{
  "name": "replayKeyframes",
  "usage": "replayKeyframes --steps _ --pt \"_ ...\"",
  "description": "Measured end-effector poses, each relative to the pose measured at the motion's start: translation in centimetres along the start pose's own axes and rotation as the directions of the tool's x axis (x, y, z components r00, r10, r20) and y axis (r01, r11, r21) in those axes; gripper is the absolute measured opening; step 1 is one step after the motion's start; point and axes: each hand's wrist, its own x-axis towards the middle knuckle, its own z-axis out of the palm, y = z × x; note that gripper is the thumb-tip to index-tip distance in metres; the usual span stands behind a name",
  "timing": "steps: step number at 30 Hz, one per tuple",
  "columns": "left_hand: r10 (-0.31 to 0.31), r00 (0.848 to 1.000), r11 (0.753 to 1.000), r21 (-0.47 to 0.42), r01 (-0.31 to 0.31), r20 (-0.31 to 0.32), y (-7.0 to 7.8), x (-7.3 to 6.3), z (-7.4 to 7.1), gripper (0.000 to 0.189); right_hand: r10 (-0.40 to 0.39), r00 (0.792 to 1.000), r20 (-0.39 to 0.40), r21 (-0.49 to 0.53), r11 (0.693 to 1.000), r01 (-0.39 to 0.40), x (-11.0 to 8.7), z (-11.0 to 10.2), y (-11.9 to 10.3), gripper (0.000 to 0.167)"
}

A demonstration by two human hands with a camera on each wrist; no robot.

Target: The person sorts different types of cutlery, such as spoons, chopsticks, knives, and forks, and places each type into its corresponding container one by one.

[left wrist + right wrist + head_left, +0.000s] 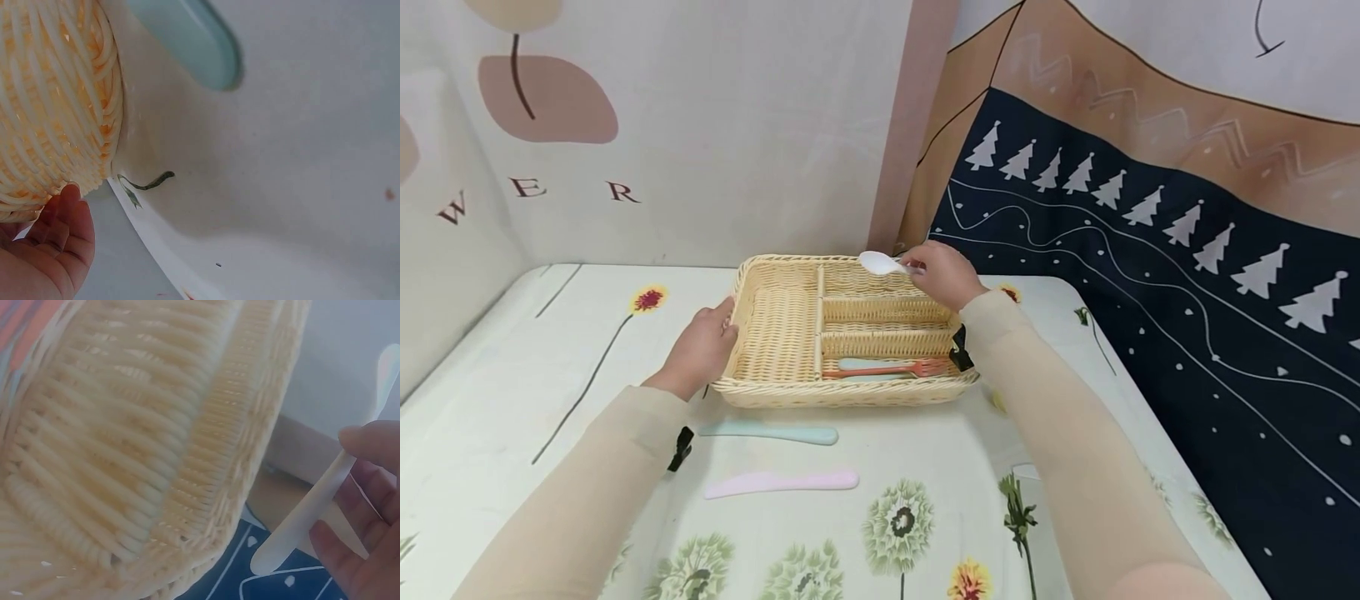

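My right hand (945, 272) pinches a white spoon (880, 263) by its handle, above the back right compartment of a wicker basket (850, 397). In the right wrist view the spoon's handle (306, 515) runs between thumb and fingers, beside the basket's rim. My left hand (700, 346) holds the basket's left side; its fingertips (70, 189) press the weave in the left wrist view. In the front right compartment lie an orange fork (917, 368) and light blue cutlery (857, 364), partly covered by the fork.
A light blue knife (782, 432) and a pink knife (782, 483) lie on the flowered tablecloth (925, 450) in front of the basket. Behind the table hangs a pale curtain (737, 150), with a dark tree-patterned cloth (1075, 217) at the right.
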Motion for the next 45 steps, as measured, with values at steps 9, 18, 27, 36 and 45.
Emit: replayKeyframes --steps 9,18,27,36,45 --pt "-0.009 1.0 1.0 -0.001 0.009 -0.01 0.0 -0.1 0.1 0.055 0.029 0.999 0.039 -0.048 0.998 -0.027 1.4 0.9 -0.1 0.026" --pt "-0.01 1.0 1.0 0.002 0.01 -0.013 0.0 0.0 0.0 0.055 0.046 0.996 0.073 -0.08 0.996 -0.04 2.3 1.8 -0.5 0.03" --pt "-0.019 1.0 1.0 -0.006 0.019 -0.01 0.0 -0.2 -0.1 0.055 0.032 0.99 0.139 -0.082 0.996 -0.021 2.7 2.7 -0.7 0.028" --pt "-0.009 1.0 1.0 -0.009 0.009 -0.012 0.0 -0.3 0.0 0.055 0.067 0.983 0.169 -0.076 0.996 -0.055 3.6 3.7 0.4 0.025" --pt "-0.015 1.0 1.0 -0.011 0.015 -0.015 -0.1 -0.1 0.1 0.055 0.077 0.98 0.184 -0.056 0.996 -0.067 3.7 3.9 0.7 0.027"
